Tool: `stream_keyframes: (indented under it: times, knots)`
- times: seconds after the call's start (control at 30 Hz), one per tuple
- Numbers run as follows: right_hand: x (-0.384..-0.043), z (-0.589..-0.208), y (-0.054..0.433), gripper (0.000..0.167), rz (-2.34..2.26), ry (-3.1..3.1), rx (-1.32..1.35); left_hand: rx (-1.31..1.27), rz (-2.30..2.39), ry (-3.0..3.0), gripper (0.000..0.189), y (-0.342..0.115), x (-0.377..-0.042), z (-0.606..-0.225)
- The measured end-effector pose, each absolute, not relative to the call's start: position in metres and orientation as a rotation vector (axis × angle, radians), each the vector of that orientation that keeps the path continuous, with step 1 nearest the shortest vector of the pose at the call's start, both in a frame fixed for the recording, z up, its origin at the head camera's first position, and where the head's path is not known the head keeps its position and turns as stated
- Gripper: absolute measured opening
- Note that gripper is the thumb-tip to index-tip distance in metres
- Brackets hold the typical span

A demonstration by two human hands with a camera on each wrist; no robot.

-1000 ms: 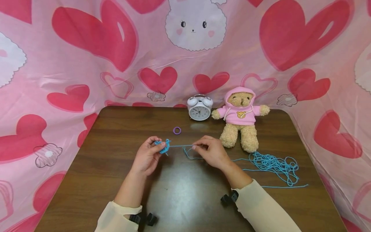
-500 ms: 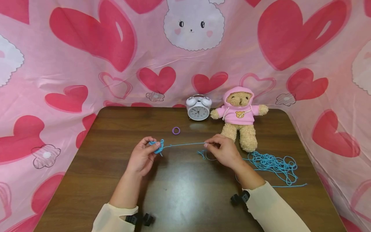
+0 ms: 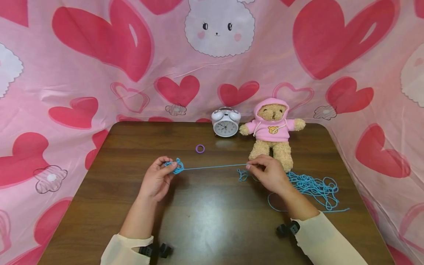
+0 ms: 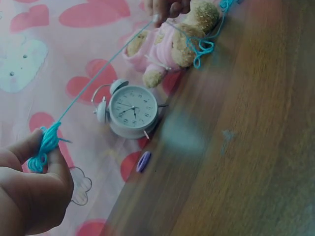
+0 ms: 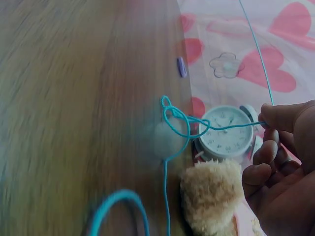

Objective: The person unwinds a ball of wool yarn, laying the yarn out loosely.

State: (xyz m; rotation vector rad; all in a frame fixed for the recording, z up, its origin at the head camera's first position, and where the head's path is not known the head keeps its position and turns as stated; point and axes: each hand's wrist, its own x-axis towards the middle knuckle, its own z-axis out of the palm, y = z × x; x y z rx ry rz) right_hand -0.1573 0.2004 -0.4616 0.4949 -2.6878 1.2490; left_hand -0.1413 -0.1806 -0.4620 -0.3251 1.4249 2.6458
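Between thumb and fingers my left hand (image 3: 157, 180) pinches a small looped bundle of blue yarn (image 4: 48, 142), held above the left-middle of the table. From that bundle a strand (image 3: 215, 166) runs straight and taut to the right. My right hand (image 3: 269, 175) pinches the strand's other end between thumb and index finger, in front of the bear's legs. Below the right fingers dangles a loose curl of yarn (image 5: 177, 120). Farther right lies a tangled heap of the same blue yarn (image 3: 314, 187), partly hidden behind the right wrist.
A teddy bear (image 3: 272, 121) in a pink hoodie sits at the back of the wooden table (image 3: 205, 221). Left of it stands a white alarm clock (image 3: 225, 123). A purple ring (image 3: 200, 148) lies in front of the clock. Heart-printed pink cloth (image 3: 179, 66) hangs behind.
My right hand has moved right, away from the left hand, and the strand between them has grown longer. The left hand has shifted slightly left, still pinching the bundle.
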Motion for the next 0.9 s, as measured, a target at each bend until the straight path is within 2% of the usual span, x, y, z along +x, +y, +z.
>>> stream_keyframes:
  times: [0.9]
  knots:
    - [-0.142, -0.453, 0.271, 0.005, 1.017, -2.655, 0.317, -0.326, 2.706, 1.412, 0.025, -0.204, -0.139, -0.46]
